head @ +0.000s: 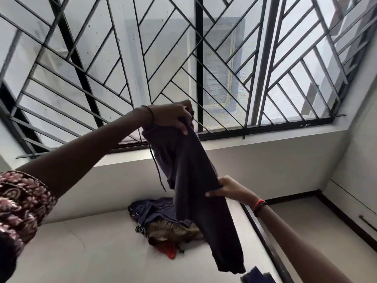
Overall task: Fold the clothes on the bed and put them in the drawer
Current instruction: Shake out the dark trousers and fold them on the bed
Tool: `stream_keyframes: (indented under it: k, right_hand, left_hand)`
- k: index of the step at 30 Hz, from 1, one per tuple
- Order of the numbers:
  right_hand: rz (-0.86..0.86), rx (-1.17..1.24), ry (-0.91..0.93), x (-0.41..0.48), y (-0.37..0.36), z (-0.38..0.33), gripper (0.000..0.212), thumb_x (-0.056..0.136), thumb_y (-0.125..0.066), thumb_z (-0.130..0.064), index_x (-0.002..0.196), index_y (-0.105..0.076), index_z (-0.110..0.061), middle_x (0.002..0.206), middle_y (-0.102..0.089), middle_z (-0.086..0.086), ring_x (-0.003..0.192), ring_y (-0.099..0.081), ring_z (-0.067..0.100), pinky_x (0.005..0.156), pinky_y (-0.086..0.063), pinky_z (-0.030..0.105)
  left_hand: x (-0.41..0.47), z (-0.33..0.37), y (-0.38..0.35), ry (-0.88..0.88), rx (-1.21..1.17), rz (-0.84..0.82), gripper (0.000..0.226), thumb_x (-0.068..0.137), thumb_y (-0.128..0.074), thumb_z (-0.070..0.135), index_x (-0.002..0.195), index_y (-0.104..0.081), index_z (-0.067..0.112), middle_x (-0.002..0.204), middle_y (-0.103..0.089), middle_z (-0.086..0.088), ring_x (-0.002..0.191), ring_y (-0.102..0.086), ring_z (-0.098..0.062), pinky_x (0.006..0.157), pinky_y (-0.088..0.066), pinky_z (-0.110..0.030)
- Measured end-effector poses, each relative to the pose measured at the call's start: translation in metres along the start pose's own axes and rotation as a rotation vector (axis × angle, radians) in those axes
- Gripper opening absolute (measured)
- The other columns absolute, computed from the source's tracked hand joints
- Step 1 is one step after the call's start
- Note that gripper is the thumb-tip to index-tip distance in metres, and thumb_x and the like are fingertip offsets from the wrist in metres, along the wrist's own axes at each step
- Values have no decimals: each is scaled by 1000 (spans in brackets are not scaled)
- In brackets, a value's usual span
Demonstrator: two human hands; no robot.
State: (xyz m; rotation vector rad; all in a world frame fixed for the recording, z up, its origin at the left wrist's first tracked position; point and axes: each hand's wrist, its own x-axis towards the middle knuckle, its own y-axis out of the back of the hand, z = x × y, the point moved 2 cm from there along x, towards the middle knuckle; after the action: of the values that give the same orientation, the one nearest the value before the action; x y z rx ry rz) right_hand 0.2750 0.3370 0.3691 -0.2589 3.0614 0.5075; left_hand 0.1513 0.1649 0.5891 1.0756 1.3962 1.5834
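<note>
A pair of dark trousers [193,170] with a drawstring hangs in the air over the bed. My left hand [171,117] grips the waistband at the top, arm raised in front of the window. My right hand [230,189] pinches the side of a trouser leg lower down, thumb on top and fingers under the cloth. The legs dangle down to the bed. Behind them, on the white sheet [91,252], lies a pile of clothes [163,221]: dark blue, brownish-gold and a red piece at the bottom.
A blue garment [255,276] shows at the bottom edge. A dark bed frame rail [263,231] runs along the right side of the mattress. A large window with a black metal grille [183,58] fills the wall behind. A handle [367,221] sits on the right wall.
</note>
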Motion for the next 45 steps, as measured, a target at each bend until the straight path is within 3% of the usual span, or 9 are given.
stream_keyframes:
  k: [3, 5, 11, 17, 23, 25, 29, 33, 45]
  right_hand:
    - [-2, -26, -97, -5, 0, 33, 11, 72, -81, -18, 77, -72, -14, 76, -72, -10, 74, -66, 3, 71, -52, 20]
    - [36, 96, -121, -12, 3, 50, 26, 71, -80, -17, 94, -75, -7, 94, -74, 4, 88, -69, 14, 79, -54, 26]
    - [112, 372, -72, -30, 21, 61, 52, 57, -88, -27, 97, -72, 2, 99, -71, 17, 89, -68, 23, 82, -55, 29]
    - [211, 371, -128, -31, 35, 42, 19, 68, -78, -7, 85, -72, 0, 76, -71, 9, 65, -68, 14, 64, -56, 21]
    - [159, 301, -198, -18, 26, 23, 8, 78, -74, -9, 81, -70, -3, 69, -69, 2, 59, -64, 8, 57, -51, 17]
    - [91, 253, -196, -14, 22, 16, 20, 78, -75, -25, 81, -69, -6, 73, -65, 3, 63, -60, 10, 60, -47, 19]
    - [-47, 193, -171, -8, 12, 1, 24, 88, -65, -33, 79, -67, -10, 74, -58, 4, 66, -52, 10, 60, -38, 23]
    - [-77, 58, -109, -7, 5, -17, 24, 88, -65, -31, 82, -71, -8, 80, -60, 8, 71, -52, 13, 62, -40, 23]
    - [-36, -50, -24, -15, 4, -25, 13, 83, -72, -24, 80, -70, -11, 73, -62, -6, 70, -54, 0, 67, -42, 14]
  left_hand:
    - [-5, -11, 18, 4, 7, 103, 19, 75, -77, 17, 88, -71, 4, 112, -50, -14, 104, -43, -8, 89, -26, 1]
    - [-9, -24, 25, 38, 10, 156, 19, 74, -78, 16, 88, -72, 5, 111, -48, -11, 103, -43, -8, 89, -22, 5]
    - [-30, -72, -4, 271, 24, 141, 22, 73, -79, 12, 92, -73, 4, 102, -43, -4, 107, -46, -21, 99, -34, -23]
    - [-58, -101, -77, 385, -99, 89, 20, 74, -76, 6, 93, -76, 11, 94, -41, 2, 104, -41, -16, 102, -37, -33]
    - [-68, -70, -139, 280, -419, 64, 57, 78, -73, 4, 79, -67, 61, 92, -57, -4, 95, -44, -2, 90, -35, -11]
    - [-68, -50, -153, 253, -520, 28, 43, 80, -72, 8, 90, -72, 49, 97, -59, -6, 93, -47, 1, 89, -34, -5]
    - [-56, -7, -174, 188, -654, -98, 44, 81, -72, 19, 101, -65, 58, 114, -53, 0, 111, -46, 0, 101, -30, -10]
    - [-32, 25, -183, 84, -671, -212, 38, 84, -69, 16, 121, -64, 24, 120, -51, -2, 116, -44, -6, 104, -29, -11]
    - [-18, 37, -183, 69, -583, -243, 15, 80, -73, 11, 94, -69, 12, 112, -50, -7, 102, -47, -7, 88, -31, 0]
